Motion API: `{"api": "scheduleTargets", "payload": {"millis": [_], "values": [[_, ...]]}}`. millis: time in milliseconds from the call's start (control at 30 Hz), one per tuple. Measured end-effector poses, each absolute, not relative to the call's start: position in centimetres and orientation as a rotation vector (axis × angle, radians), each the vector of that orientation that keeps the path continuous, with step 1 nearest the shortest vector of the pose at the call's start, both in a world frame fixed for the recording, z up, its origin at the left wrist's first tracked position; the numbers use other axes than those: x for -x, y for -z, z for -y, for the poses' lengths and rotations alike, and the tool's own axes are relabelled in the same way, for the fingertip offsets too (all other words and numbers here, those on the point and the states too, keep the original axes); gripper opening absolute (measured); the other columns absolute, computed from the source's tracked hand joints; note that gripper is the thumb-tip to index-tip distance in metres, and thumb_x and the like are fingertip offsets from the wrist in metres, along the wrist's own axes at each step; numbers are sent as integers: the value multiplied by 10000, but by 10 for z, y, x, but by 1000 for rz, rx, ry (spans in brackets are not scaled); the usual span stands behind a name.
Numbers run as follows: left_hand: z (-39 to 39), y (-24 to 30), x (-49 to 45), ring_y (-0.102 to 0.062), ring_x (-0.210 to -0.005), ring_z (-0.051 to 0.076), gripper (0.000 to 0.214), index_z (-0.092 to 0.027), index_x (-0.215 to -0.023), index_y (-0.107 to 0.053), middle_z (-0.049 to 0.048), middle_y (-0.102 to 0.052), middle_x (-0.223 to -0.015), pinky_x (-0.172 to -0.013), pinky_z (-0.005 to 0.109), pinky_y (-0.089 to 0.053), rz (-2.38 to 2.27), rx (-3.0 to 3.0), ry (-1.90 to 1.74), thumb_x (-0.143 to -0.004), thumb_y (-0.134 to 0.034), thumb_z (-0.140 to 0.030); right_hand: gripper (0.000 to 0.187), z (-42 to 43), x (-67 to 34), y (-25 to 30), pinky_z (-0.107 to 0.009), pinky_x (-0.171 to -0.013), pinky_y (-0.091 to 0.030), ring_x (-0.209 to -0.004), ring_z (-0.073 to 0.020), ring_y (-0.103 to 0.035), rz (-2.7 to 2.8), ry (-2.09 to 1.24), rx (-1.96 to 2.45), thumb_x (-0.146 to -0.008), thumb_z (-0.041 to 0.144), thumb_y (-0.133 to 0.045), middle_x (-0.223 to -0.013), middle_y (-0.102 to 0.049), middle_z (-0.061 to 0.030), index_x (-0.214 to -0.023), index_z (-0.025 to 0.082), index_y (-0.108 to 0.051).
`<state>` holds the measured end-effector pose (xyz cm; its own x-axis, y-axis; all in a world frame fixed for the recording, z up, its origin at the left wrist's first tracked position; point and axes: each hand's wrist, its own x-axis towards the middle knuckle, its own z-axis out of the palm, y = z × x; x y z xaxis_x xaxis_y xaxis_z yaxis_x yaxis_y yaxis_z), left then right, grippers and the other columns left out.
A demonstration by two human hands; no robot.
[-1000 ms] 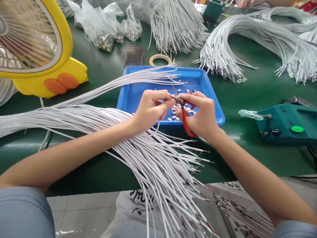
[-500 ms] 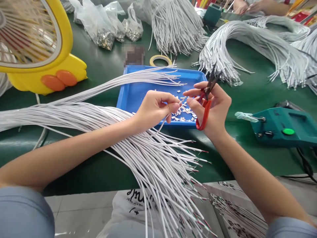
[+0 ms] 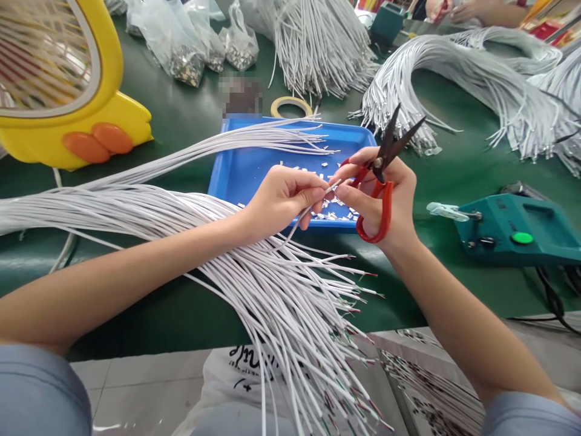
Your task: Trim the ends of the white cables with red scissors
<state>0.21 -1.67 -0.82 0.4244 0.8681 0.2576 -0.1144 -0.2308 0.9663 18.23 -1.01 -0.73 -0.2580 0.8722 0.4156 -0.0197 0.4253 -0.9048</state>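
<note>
My left hand (image 3: 284,200) pinches the end of one white cable (image 3: 303,217) over the near edge of a blue tray (image 3: 245,169). My right hand (image 3: 379,200) holds red-handled scissors (image 3: 384,175) with the black blades up and apart, and its thumb and forefinger touch the cable's tip. A large fan of white cables (image 3: 254,272) runs from the left under my left forearm and hangs off the table's front edge. Small metal bits (image 3: 333,209) lie in the tray.
A yellow duck-shaped fan (image 3: 68,79) stands at the far left. A teal device (image 3: 517,227) sits at the right. More cable bundles (image 3: 454,79), bags of metal parts (image 3: 190,48) and a tape roll (image 3: 290,106) lie behind the tray. Another person's hands (image 3: 458,9) show at the top right.
My right hand turned the scissors from pointing down at the cable to blades up and away from it. Its fingers came to the cable tip. My left hand kept its pinch.
</note>
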Motion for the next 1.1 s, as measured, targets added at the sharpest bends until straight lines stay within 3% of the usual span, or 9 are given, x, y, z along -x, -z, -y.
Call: {"api": "scheduleTargets", "payload": {"millis": [367, 600, 1100], "values": [[17, 4, -4, -551, -374, 78, 147, -123, -667, -658, -13, -590, -538, -387, 194, -411, -702, -1426, -1022, -811, -646, -152, 297, 12, -181, 5, -268, -610, -515, -655, -105, -613, 1576, -1031, 794, -703, 225, -793, -754, -654, 64, -937, 298, -626], [21, 3, -8, -554, -416, 69, 153, -107, -661, -682, -9, -605, -555, -392, 180, -458, -788, -1419, -1168, -680, -811, -185, 291, 10, -182, 4, -280, -628, -510, -653, -107, -593, 1583, -968, 887, -683, 270, -803, -725, -623, 61, -905, 290, -615], [21, 15, -9, -574, -507, 60, 76, -113, -715, -715, 14, -679, -642, -477, 156, -484, -906, -1630, -1330, -752, -716, -179, 317, 12, -177, 12, -232, -575, -486, -630, -85, -572, 1483, -1001, 848, -640, 194, -824, -711, -621, 63, -879, 263, -628]]}}
